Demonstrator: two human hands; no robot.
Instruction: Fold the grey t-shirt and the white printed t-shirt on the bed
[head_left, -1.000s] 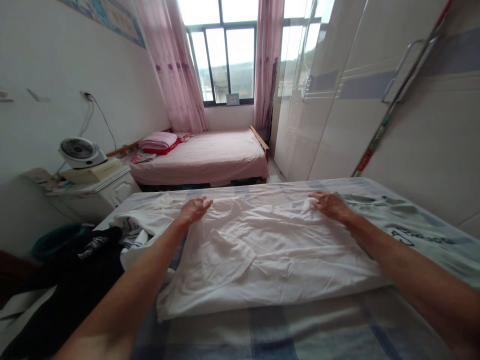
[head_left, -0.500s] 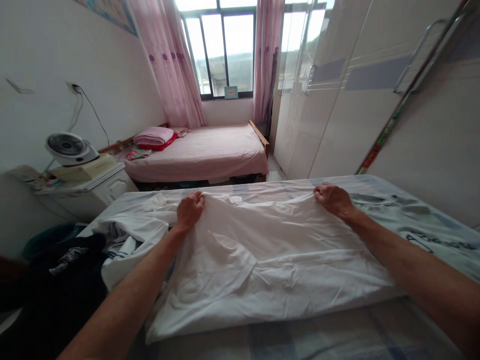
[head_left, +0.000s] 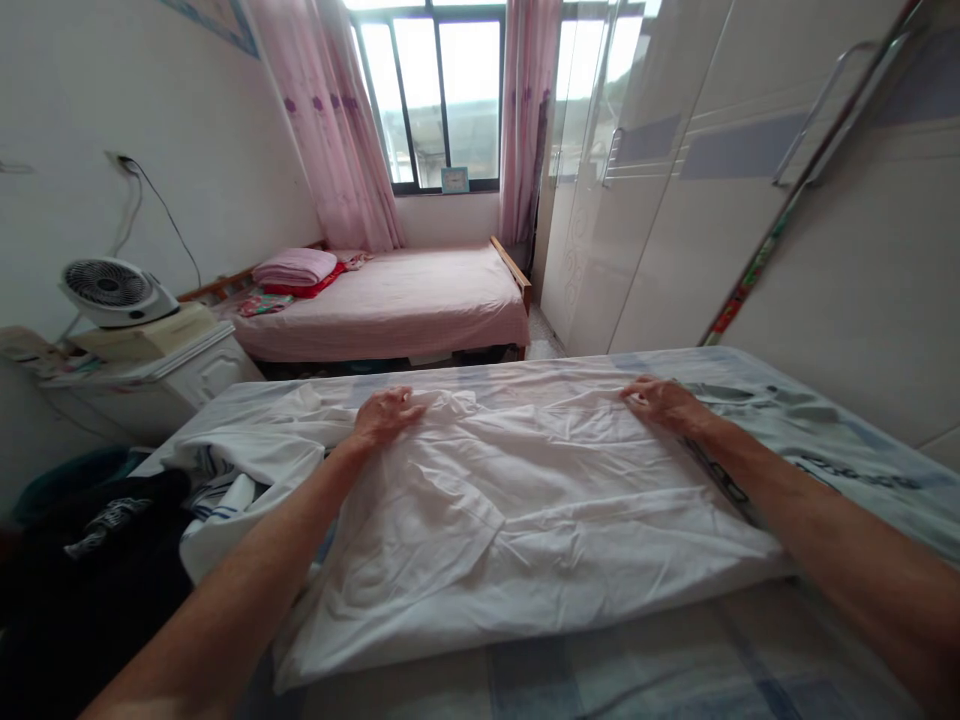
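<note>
A white garment lies spread across the near bed, which has a pale blue patterned sheet. My left hand rests on the garment's far left edge with its fingers stretched out over the cloth. At the far right edge my right hand lies low on the cloth, fingers flattened against it. Both arms reach forward over the garment. A folded flap of the white cloth sits between them, nearer my left arm.
A heap of black and white-striped clothes lies at the bed's left. A small fan stands on a white cabinet. Beyond is a pink bed, with a window behind it. A wardrobe lines the right wall.
Half a second ago both hands gripped the garment's far edge and held it raised. Now the edge is laid down and the fingers have flattened on it.
</note>
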